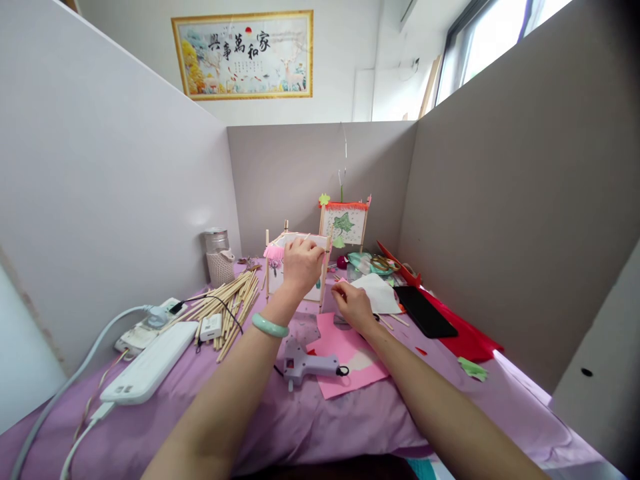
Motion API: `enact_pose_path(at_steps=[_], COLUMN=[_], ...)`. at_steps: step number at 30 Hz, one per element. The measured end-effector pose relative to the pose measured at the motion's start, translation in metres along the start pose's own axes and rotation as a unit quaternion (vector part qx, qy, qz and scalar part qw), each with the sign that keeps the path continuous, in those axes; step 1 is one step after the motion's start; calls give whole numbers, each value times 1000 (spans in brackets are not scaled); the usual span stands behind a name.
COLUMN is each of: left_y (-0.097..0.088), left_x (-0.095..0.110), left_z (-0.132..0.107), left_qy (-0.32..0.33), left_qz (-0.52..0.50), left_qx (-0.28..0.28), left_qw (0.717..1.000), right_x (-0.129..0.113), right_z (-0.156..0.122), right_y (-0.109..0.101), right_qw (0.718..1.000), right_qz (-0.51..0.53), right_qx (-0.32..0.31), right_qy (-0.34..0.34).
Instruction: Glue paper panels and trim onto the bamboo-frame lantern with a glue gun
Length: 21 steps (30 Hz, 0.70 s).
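On the purple table (pixel 150 427), left hand's (pixel 301 265) grip pinches lantern frame (pixel 295 270) top.

The framed picture (pixel 243 55) on the back wall bears the large Chinese characters 家和萬事興; its smaller writing is illegible.

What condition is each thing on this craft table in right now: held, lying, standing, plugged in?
Left hand: gripping the small lantern frame, which stands upright.
Right hand: resting on the pink paper, which lies flat.
Glue gun: lying on its side, untouched.
Finished lantern: standing upright.
Wooden sticks: lying in a loose pile.
Power strip: cable plugged in.
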<state>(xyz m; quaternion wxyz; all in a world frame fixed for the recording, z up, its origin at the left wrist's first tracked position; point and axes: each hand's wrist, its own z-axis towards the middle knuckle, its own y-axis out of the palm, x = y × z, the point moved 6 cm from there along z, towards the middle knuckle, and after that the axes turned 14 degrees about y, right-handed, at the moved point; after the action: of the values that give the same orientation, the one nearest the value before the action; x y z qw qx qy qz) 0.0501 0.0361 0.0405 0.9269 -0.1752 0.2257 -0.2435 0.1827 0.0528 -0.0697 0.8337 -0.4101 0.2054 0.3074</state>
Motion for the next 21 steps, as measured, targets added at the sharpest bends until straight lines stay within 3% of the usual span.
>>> enact_pose_path(at_steps=[9, 21], left_y=[2, 4], left_x=[-4, -6], left_z=[2, 4], left_qy=[-33, -31], left_qz=[-20, -39], left_qx=[-5, -19], left_qw=[999, 999], right_x=[1, 3], right_z=[0, 1], right_y=[3, 7], right_qw=[1000, 999], right_qz=[-5, -18], right_qx=[-16, -30], right_qy=[5, 9])
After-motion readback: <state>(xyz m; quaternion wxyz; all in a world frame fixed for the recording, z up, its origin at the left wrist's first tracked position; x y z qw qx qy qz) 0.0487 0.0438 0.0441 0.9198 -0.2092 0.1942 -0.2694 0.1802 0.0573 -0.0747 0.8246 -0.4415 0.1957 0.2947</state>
